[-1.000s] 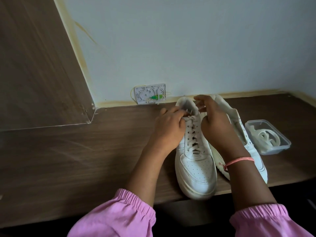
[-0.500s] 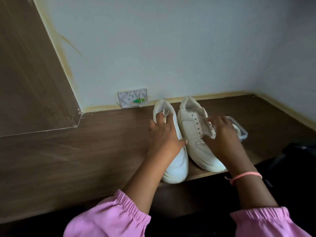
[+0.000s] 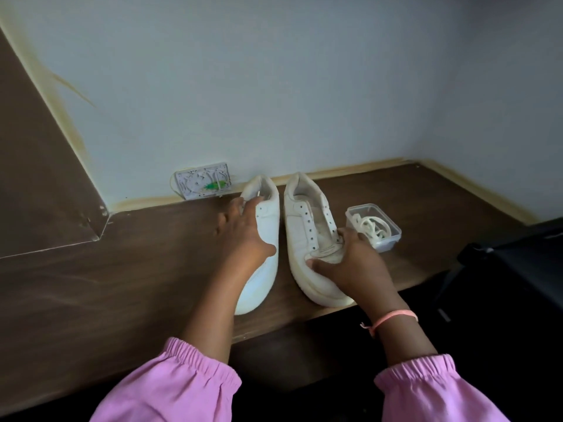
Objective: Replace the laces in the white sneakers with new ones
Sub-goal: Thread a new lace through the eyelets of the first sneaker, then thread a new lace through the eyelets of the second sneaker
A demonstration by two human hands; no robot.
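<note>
Nearest me, my right hand (image 3: 350, 263) grips the unlaced right sneaker (image 3: 307, 239) across its forefoot, thumb on the inner side, fingers curled over the outer edge. My left hand (image 3: 243, 236) lies flat on the left sneaker (image 3: 265, 233), fingers straight, reaching its collar. Just beyond my right fingers on the counter (image 3: 137, 269) sits a clear tub (image 3: 387, 229) holding coiled laces (image 3: 370, 225). Farther back, a wall plate (image 3: 202, 184).

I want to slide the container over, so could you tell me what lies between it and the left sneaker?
In the head view, only the right sneaker, under the right hand.
</note>
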